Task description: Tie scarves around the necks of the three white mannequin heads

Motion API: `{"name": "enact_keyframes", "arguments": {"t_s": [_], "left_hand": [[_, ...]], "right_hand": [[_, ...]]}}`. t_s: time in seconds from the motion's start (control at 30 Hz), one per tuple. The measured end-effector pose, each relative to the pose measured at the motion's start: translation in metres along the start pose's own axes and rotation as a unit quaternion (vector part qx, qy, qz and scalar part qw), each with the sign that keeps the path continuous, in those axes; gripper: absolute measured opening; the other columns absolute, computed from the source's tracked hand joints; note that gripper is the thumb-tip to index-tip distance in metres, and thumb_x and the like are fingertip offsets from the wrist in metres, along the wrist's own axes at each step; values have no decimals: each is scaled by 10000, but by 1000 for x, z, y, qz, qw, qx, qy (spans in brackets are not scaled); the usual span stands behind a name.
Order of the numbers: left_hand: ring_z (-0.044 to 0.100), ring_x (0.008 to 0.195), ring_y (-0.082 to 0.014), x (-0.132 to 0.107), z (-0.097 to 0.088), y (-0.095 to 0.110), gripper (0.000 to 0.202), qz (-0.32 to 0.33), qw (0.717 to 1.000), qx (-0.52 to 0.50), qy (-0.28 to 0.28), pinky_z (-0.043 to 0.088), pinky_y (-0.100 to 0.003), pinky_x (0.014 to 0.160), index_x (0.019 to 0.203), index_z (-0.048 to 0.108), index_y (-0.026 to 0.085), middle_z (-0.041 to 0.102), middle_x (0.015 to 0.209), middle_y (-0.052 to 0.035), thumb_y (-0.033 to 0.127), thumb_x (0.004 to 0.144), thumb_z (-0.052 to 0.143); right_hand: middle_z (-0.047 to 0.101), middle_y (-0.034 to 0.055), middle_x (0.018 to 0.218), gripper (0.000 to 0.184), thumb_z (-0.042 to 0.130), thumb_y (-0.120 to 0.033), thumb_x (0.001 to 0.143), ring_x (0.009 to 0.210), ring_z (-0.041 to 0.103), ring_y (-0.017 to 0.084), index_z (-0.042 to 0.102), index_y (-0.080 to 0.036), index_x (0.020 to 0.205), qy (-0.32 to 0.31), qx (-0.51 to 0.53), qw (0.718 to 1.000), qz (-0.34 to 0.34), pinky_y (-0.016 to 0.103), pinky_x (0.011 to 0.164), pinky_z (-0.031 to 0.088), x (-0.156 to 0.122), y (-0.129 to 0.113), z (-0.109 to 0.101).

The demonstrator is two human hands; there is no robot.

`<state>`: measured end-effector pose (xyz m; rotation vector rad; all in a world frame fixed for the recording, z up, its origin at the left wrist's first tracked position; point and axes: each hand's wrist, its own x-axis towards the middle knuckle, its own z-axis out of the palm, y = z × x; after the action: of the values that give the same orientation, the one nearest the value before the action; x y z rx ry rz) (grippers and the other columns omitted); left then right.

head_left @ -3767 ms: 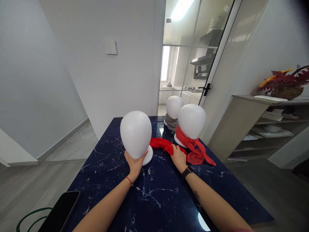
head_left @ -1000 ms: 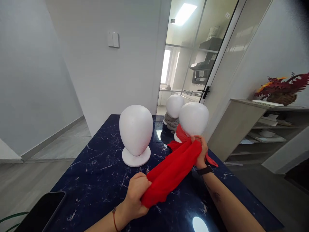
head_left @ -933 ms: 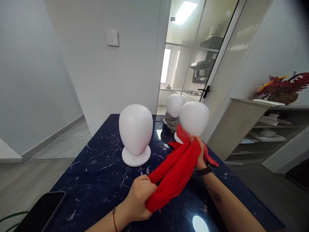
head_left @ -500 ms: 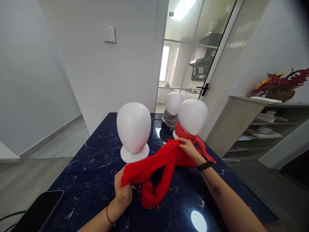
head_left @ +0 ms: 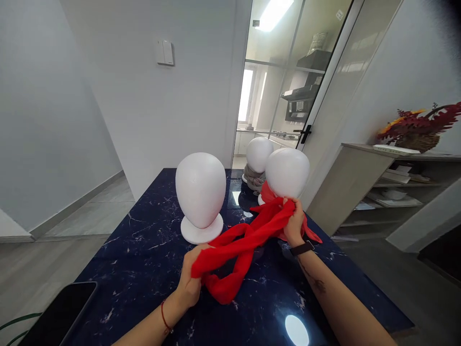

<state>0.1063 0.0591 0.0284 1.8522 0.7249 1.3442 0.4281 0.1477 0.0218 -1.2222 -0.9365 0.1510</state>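
Stretched between my two hands is a bright red scarf (head_left: 248, 240), with a loop of it hanging down over the dark tabletop. My left hand (head_left: 190, 278), closed, grips one end in front of a bare white mannequin head (head_left: 200, 190). Further right, my right hand (head_left: 296, 221) is closed around another part of the scarf. Just behind that hand stands a second white mannequin head (head_left: 287, 170) with a lighter red scarf (head_left: 267, 193) about its neck. A third mannequin head (head_left: 260, 154), behind it, wears a grey scarf (head_left: 254, 178).
Under everything is a dark blue marbled table (head_left: 140, 250). A phone (head_left: 59, 315) lies at its near left corner beside a green cable (head_left: 21, 319). To the right stands a shelf unit (head_left: 363, 178) with a flower basket (head_left: 419, 139); a glass door (head_left: 273, 72) is behind.
My right hand has moved slightly right and up, turning as it grips the red scarf. My left hand has shifted a little right. The scarf is now gathered into a narrower, longer span.
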Motion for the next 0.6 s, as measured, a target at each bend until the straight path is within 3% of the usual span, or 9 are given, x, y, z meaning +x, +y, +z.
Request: {"name": "enact_keyframes", "arguments": {"t_s": [0.07,0.13,0.23,0.3,0.37,0.43,0.5,0.53,0.6], "left_hand": [[583,747,-212,1,6,9,362,25,982,75,-170,452,-337,739,941,659,181,666,849,-84,414,821,409],[581,757,-212,0,15,17,311,49,937,122,-323,440,-332,761,982,658,194,672,841,-70,312,754,482],[561,654,-165,-3,26,25,334,29,894,81,-439,438,-266,656,1010,669,183,673,778,-47,228,728,496],[516,556,-119,-3,27,28,316,-19,891,50,-451,405,-223,557,1014,681,181,668,727,-27,227,774,480],[489,512,-97,-1,25,29,296,-59,898,49,-433,378,-203,515,1000,693,185,668,697,-17,251,814,473],[508,514,-98,1,23,30,281,-82,909,52,-406,378,-194,508,969,703,180,678,689,-24,272,828,478],[523,509,-98,1,23,28,275,-96,919,49,-380,378,-187,500,947,701,171,682,662,-30,273,838,470],[521,497,-95,1,24,27,274,-101,924,46,-367,374,-183,494,936,698,167,676,635,-29,270,844,461],[518,482,-90,-1,28,23,277,-112,933,37,-340,372,-178,493,934,683,164,655,590,-22,263,861,435]], "right_hand": [[609,37,902,271,485,-360,785,828,554,177,595,-164,936,-18,-51,998,-42,315,787,430,-1,0,3],[602,54,939,222,449,-290,787,895,544,190,598,-169,899,-38,-102,990,-94,338,841,419,-2,0,5],[593,81,1002,268,397,-164,759,970,532,207,586,-168,948,-57,-153,978,-132,369,888,415,-4,1,5],[599,95,1041,377,380,-66,714,981,542,212,584,-167,1015,-154,-208,955,-146,372,889,421,-7,-3,2],[587,123,1133,497,372,14,682,990,549,232,582,-171,1092,-264,-289,906,-163,394,881,422,-12,-14,-1],[519,144,1268,559,382,51,679,1049,524,270,580,-191,1142,-319,-349,859,-195,437,892,405,-22,-35,-2],[478,124,1320,551,433,27,707,1084,502,275,564,-226,1178,-376,-322,838,-228,435,895,408,-37,-61,0],[502,102,1291,538,476,-11,725,1056,520,250,543,-245,1204,-441,-272,823,-234,398,877,430,-45,-73,2],[576,52,1164,530,588,-127,735,919,572,181,506,-265,1240,-600,-159,753,-218,297,782,472,-62,-90,7]]}}
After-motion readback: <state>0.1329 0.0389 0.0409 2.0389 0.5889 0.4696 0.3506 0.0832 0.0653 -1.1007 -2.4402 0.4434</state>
